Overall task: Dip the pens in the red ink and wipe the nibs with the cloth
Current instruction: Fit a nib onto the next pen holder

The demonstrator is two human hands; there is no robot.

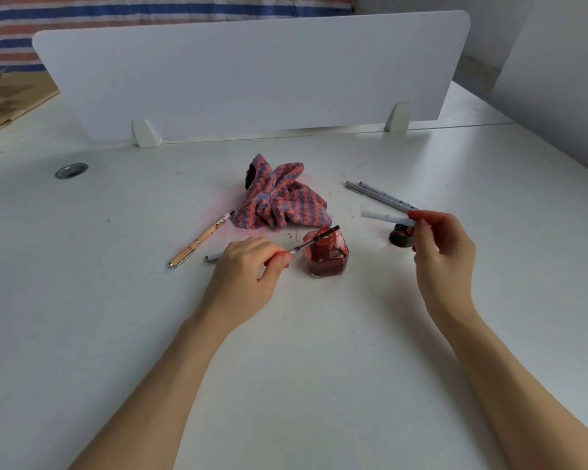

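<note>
Left hand [248,266] pinches thin pen [314,242] | nib over red ink bottle [326,257]

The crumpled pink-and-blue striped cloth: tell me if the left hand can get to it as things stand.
Probably yes. The crumpled pink-and-blue striped cloth lies just beyond the left hand with bare table between. But that hand already holds a thin pen part over the red ink bottle.

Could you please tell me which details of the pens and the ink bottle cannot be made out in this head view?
- Nib of the pen part gripped by the left hand: too small and blurred over the ink bottle.
- White piece in the right hand: its end is hidden by fingers.
- Cap: partly behind that hand.
</note>
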